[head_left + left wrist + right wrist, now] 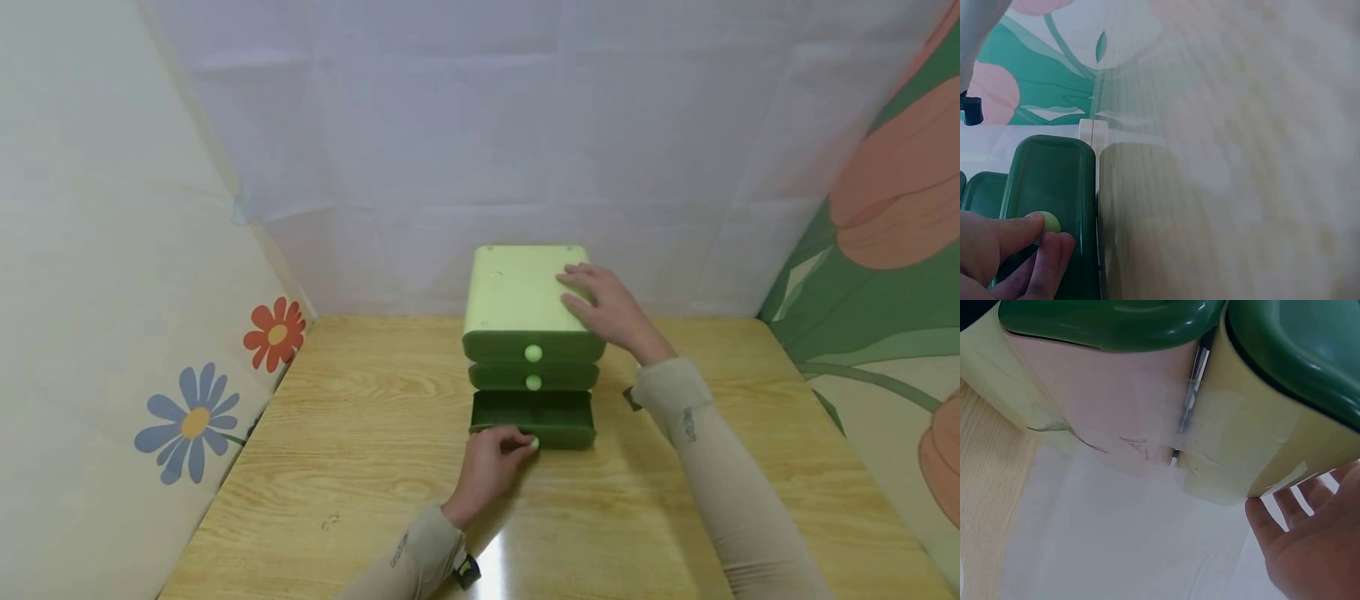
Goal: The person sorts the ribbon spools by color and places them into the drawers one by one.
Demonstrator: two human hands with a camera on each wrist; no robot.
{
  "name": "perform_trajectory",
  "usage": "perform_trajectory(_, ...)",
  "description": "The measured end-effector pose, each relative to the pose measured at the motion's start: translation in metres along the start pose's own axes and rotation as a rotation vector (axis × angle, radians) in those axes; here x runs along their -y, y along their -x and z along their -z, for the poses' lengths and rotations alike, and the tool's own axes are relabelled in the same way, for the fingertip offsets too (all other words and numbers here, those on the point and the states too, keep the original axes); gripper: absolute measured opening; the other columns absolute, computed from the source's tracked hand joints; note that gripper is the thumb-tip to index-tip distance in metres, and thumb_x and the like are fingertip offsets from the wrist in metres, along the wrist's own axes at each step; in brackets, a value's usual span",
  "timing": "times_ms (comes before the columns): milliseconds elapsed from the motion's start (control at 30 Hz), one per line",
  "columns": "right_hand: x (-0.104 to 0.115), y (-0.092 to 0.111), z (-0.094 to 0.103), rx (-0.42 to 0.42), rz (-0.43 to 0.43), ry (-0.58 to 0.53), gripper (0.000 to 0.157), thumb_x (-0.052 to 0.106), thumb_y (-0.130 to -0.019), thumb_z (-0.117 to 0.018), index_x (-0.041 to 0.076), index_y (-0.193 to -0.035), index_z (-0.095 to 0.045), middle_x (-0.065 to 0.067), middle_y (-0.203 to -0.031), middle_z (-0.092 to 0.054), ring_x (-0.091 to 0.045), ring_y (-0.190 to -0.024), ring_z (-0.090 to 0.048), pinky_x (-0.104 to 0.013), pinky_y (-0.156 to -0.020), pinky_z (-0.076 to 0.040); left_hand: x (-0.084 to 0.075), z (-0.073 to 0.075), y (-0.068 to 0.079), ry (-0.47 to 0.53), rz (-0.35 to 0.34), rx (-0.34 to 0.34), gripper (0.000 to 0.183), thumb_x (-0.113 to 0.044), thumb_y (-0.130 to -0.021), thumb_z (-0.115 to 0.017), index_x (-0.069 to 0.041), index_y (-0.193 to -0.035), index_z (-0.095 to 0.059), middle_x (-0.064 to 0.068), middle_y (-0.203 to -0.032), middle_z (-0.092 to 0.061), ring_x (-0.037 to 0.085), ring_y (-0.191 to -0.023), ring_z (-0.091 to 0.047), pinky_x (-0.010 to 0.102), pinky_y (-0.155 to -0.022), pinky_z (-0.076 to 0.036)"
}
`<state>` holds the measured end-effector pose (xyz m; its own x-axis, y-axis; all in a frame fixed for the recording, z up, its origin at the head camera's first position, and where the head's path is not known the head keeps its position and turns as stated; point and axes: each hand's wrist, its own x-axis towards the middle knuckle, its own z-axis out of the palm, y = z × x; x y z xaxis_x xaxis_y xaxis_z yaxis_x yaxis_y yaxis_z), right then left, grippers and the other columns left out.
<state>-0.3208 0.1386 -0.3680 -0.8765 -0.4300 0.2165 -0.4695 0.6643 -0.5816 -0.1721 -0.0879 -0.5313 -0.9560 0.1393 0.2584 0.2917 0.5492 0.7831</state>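
A small light-green chest of drawers point(525, 287) with dark green fronts stands on the wooden table. Its bottom drawer point(570, 437) is pulled out, and its inside shows dark with nothing visible in it. My left hand point(486, 467) pinches the round pale-green knob point(1051, 222) of that drawer between thumb and fingers. The upper two drawers, with knobs point(533, 353) at their middles, sit pushed in. On the right edge of the chest's top rests my right hand point(606, 307), its fingers spread; the right wrist view shows its fingertips against the chest's side.
The wooden table point(360, 417) stretches out around the chest. Behind it hangs a white creased cloth point(450, 150). A flower-painted panel point(90, 250) borders the left side, and a green and pink one point(885, 275) the right.
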Motion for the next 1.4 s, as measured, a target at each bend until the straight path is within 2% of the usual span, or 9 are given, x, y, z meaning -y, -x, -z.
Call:
perform_trajectory(333, -0.002, 0.000, -0.001, -0.006, 0.003, -0.002, 0.052, 0.040, -0.109, -0.048, 0.014, -0.154, -0.048, -0.010, -0.168, -0.033, -0.037, -0.157, -0.023, -0.065, -0.127, -0.015, -0.002, -0.002, 0.007, 0.070, -0.021, -0.026, 0.008, -0.012, -0.094, -0.076, -0.012, -0.102, -0.075, 0.001, -0.096, -0.078, 0.010, -0.086, -0.072, 0.023, -0.077, -0.060)
perform_trajectory(500, -0.001, 0.000, 0.000, -0.007, 0.004, 0.004, 0.052, 0.039, -0.109, -0.049, 0.013, -0.154, -0.048, -0.010, -0.168, -0.034, -0.037, -0.157, -0.023, -0.065, -0.127, -0.016, -0.006, -0.004, 0.011, 0.108, -0.006, -0.003, 0.014, -0.011, -0.096, -0.074, -0.011, -0.110, -0.076, 0.003, -0.099, -0.078, 0.013, -0.089, -0.073, 0.025, -0.081, -0.061)
perform_trajectory(733, -0.001, -0.001, -0.001, -0.013, 0.012, 0.009, 0.052, 0.038, -0.109, -0.049, 0.012, -0.153, -0.049, -0.011, -0.167, -0.035, -0.038, -0.156, -0.024, -0.065, -0.127, -0.016, -0.010, -0.007, 0.013, 0.092, 0.006, 0.039, 0.022, -0.008, -0.098, -0.071, -0.011, -0.119, -0.075, 0.004, -0.106, -0.078, 0.016, -0.095, -0.072, 0.027, -0.085, -0.061)
perform_trajectory(1000, 0.000, 0.000, -0.001, -0.011, 0.016, 0.000, 0.051, 0.037, -0.109, -0.050, 0.011, -0.153, -0.049, -0.011, -0.167, -0.035, -0.038, -0.156, -0.024, -0.066, -0.127, -0.016, -0.009, -0.010, 0.009, 0.084, 0.010, -0.020, 0.014, -0.010, -0.094, -0.076, -0.013, -0.108, -0.079, 0.001, -0.102, -0.079, 0.012, -0.091, -0.073, 0.025, -0.083, -0.061)
perform_trajectory(1300, 0.000, 0.000, 0.000, -0.008, 0.001, 0.006, 0.052, 0.039, -0.109, -0.049, 0.014, -0.154, -0.048, -0.009, -0.168, -0.034, -0.036, -0.158, -0.022, -0.065, -0.127, -0.015, -0.011, -0.007, 0.012, 0.067, 0.038, -0.002, 0.013, -0.010, -0.092, -0.078, -0.014, -0.104, -0.080, -0.001, -0.100, -0.080, 0.010, -0.090, -0.073, 0.023, -0.082, -0.060)
perform_trajectory(1400, -0.001, 0.000, 0.000, -0.004, 0.000, 0.005, 0.052, 0.039, -0.109, -0.049, 0.014, -0.154, -0.048, -0.009, -0.168, -0.033, -0.036, -0.158, -0.022, -0.066, -0.127, -0.015, -0.010, -0.006, 0.014, 0.060, 0.029, -0.001, 0.013, -0.010, -0.092, -0.078, -0.014, -0.103, -0.080, 0.000, -0.100, -0.080, 0.010, -0.090, -0.073, 0.024, -0.082, -0.060)
